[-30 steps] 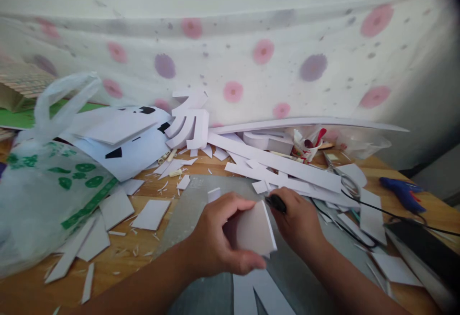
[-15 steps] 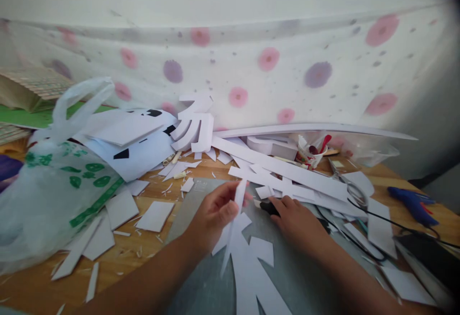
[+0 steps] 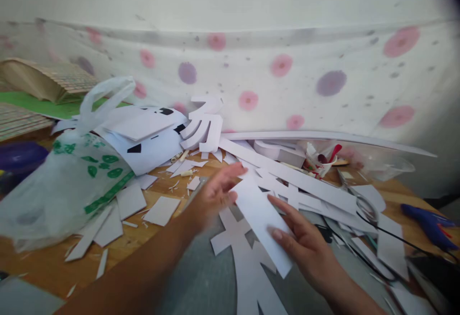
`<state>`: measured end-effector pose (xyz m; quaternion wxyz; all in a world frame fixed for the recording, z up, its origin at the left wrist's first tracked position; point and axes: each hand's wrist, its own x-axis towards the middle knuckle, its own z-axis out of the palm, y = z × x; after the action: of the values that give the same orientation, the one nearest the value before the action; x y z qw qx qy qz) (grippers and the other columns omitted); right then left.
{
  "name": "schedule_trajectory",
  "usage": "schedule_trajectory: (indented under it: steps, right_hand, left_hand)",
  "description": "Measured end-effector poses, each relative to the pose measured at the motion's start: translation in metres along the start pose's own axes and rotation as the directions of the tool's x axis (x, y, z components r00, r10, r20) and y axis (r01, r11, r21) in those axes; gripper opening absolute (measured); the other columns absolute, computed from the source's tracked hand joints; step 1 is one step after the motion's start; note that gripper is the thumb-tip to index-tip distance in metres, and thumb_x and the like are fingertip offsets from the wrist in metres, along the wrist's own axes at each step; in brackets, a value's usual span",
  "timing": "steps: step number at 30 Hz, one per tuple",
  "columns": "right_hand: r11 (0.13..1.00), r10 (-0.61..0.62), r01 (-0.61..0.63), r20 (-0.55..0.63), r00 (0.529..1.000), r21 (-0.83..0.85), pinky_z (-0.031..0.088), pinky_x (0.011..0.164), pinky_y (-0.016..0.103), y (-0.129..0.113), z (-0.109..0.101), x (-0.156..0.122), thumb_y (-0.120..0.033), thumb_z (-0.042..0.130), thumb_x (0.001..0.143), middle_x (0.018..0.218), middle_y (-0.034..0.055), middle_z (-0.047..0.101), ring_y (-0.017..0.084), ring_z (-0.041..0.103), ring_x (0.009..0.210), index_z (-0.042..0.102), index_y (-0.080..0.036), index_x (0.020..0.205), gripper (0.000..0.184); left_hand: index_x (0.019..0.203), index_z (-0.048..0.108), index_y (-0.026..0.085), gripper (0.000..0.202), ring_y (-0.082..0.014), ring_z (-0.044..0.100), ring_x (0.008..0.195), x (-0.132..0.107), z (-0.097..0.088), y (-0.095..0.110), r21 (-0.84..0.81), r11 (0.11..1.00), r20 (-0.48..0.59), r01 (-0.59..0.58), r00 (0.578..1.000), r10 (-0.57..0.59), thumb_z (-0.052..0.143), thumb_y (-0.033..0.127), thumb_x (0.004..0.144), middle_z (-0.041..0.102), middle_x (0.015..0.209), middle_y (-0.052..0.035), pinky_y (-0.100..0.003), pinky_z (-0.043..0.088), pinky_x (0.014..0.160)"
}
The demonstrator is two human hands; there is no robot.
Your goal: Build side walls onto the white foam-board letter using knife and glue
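My right hand [image 3: 307,238] grips a white foam board strip [image 3: 260,221] by its lower right side, thumb on its face and fingers along the edge. My left hand [image 3: 219,193] is at the strip's upper left corner, blurred, with fingers stretched out and thumb apart, close to or touching the edge. Below the strip, a white cut-out [image 3: 242,257] with pointed branches and notches lies on the grey cutting mat [image 3: 197,276]. The strip hides part of this cut-out.
Left lie a plastic bag [image 3: 68,190] and white offcuts [image 3: 161,210] on the wooden table. Long white strips [image 3: 291,174] cross the back. A cup with red spoons [image 3: 321,159], a blue glue gun [image 3: 429,224] and a black cable [image 3: 398,238] are on the right.
My right hand has let go of the black-handled knife and taken hold of the strip. The strip has turned from edge-on to face-up and moved right. My left hand's fingers have opened.
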<state>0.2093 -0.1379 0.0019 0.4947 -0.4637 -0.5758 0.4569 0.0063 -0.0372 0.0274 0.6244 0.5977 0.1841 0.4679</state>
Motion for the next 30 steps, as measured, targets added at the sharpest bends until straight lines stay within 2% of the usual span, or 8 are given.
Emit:
schedule_trajectory:
  steps: [2, 4, 6, 8, 13, 18, 22, 30]
  right_hand:
    - [0.974, -0.099, 0.079, -0.085, 0.991, -0.211, 0.053, 0.087, 0.034, 0.000, -0.006, 0.000, -0.034, 0.059, 0.087, 0.132, 0.0058, 0.059, 0.021, 0.063, 0.110, 0.051, -0.031, 0.129, 0.043]
    - [0.880, -0.205, 0.152, -0.070, 0.976, -0.450, 0.051, 0.092, 0.035, 0.000, -0.009, 0.000, -0.028, 0.057, 0.087, 0.129, 0.0065, 0.062, 0.021, 0.062, 0.111, 0.054, -0.028, 0.126, 0.040]
    - [0.754, -0.245, 0.202, 0.019, 0.969, -0.625, 0.054, 0.085, 0.034, 0.000, -0.007, -0.001, -0.023, 0.053, 0.086, 0.122, 0.0082, 0.066, 0.021, 0.066, 0.102, 0.055, -0.024, 0.126, 0.040]
    - [0.643, -0.235, 0.238, 0.108, 0.966, -0.728, 0.057, 0.074, 0.032, 0.001, 0.000, -0.001, -0.020, 0.050, 0.086, 0.117, 0.0104, 0.068, 0.021, 0.070, 0.088, 0.054, -0.020, 0.128, 0.043]
    - [0.432, -0.208, 0.329, 0.262, 0.942, -0.840, 0.057, 0.066, 0.034, 0.007, 0.014, 0.000, -0.020, 0.044, 0.089, 0.111, 0.0118, 0.071, 0.021, 0.071, 0.078, 0.052, -0.018, 0.133, 0.045]
    - [0.348, -0.173, 0.336, 0.292, 0.941, -0.875, 0.057, 0.066, 0.035, 0.010, 0.024, 0.000, -0.019, 0.040, 0.091, 0.108, 0.0119, 0.072, 0.023, 0.071, 0.083, 0.048, -0.018, 0.137, 0.047]
    - [0.298, -0.197, 0.343, 0.294, 0.935, -0.891, 0.055, 0.061, 0.035, 0.010, 0.033, -0.001, -0.018, 0.039, 0.091, 0.091, 0.0096, 0.073, 0.023, 0.069, 0.072, 0.048, -0.018, 0.137, 0.046]
    - [0.275, -0.238, 0.362, 0.301, 0.923, -0.891, 0.053, 0.057, 0.033, 0.015, 0.037, -0.004, -0.017, 0.039, 0.089, 0.087, 0.0100, 0.072, 0.022, 0.067, 0.067, 0.048, -0.013, 0.134, 0.047]
  left_hand:
    - [0.111, 0.060, 0.022, 0.035, -0.0110, 0.055, 0.068, 0.010, -0.021, 0.007, 0.282, 0.958, -0.319, -0.048, 0.937, 0.141, 0.065, 0.030, 0.077, 0.064, 0.104, -0.0047, -0.023, 0.043, 0.058]
    - [0.091, 0.061, 0.019, 0.017, -0.0091, 0.047, 0.057, 0.018, -0.041, 0.012, 0.467, 0.881, -0.492, 0.075, 0.850, 0.188, 0.059, 0.029, 0.078, 0.061, 0.078, -0.0001, -0.022, 0.037, 0.052]
    - [0.079, 0.060, 0.018, 0.012, -0.0101, 0.048, 0.056, 0.022, -0.056, 0.013, 0.603, 0.758, -0.414, 0.248, 0.910, 0.033, 0.059, 0.029, 0.075, 0.058, 0.070, 0.0011, -0.022, 0.036, 0.051]
    - [0.079, 0.062, 0.018, 0.015, -0.0123, 0.052, 0.059, 0.022, -0.065, 0.012, 0.671, 0.670, -0.259, 0.318, 0.947, -0.190, 0.060, 0.032, 0.073, 0.060, 0.071, 0.0001, -0.024, 0.039, 0.053]
    - [0.082, 0.062, 0.019, 0.023, -0.0160, 0.062, 0.074, 0.019, -0.070, 0.005, 0.633, 0.664, 0.003, 0.398, 0.856, -0.517, 0.061, 0.041, 0.076, 0.064, 0.083, -0.0023, -0.026, 0.048, 0.064]
    - [0.082, 0.064, 0.018, 0.025, -0.0158, 0.062, 0.078, 0.019, -0.066, 0.001, 0.644, 0.663, 0.077, 0.382, 0.830, -0.553, 0.062, 0.042, 0.077, 0.064, 0.082, -0.0023, -0.025, 0.048, 0.069]
    - [0.081, 0.063, 0.018, 0.025, -0.0155, 0.061, 0.073, 0.020, -0.066, -0.005, 0.638, 0.662, 0.091, 0.393, 0.815, -0.572, 0.062, 0.042, 0.076, 0.063, 0.079, -0.0024, -0.026, 0.047, 0.067]
    - [0.079, 0.061, 0.019, 0.028, -0.0158, 0.062, 0.072, 0.019, -0.068, -0.011, 0.576, 0.694, 0.117, 0.432, 0.797, -0.593, 0.061, 0.047, 0.077, 0.064, 0.079, -0.0018, -0.027, 0.047, 0.067]
